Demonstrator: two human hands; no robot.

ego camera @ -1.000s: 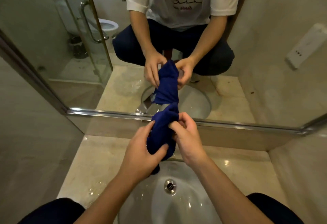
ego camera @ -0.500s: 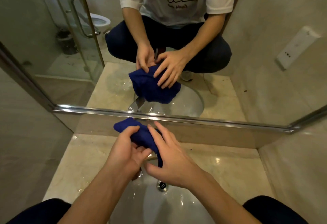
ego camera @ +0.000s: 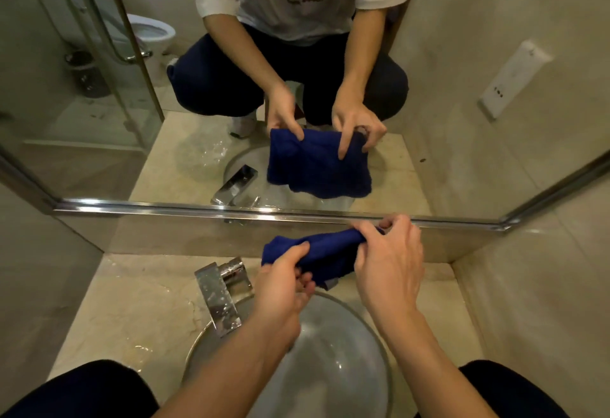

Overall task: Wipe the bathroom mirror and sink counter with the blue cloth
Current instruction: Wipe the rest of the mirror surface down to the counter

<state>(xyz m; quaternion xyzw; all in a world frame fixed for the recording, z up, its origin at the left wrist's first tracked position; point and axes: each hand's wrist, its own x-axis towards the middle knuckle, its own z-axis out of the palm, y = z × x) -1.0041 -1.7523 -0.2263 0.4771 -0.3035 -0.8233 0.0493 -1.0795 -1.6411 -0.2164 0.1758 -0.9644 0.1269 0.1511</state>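
The blue cloth [ego camera: 325, 251] is stretched sideways above the back of the sink basin [ego camera: 333, 348], just below the mirror [ego camera: 445, 94]. My left hand [ego camera: 282, 285] pinches its left end from below. My right hand [ego camera: 389, 262] grips its right end with curled fingers. The mirror shows the cloth spread flat between both hands. The beige stone counter [ego camera: 132, 312] surrounds the basin and has water on it at the left.
A chrome faucet [ego camera: 221, 298] stands at the basin's left rear. A chrome strip [ego camera: 231, 211] edges the mirror's bottom. Tiled walls close in left and right. My dark-trousered knees fill the bottom corners. The mirror reflects a glass shower door, a toilet and a wall socket.
The bunched cloth has been pulled out sideways: my right hand moved right to its far end, my left hand kept the near end. The faucet is now uncovered.
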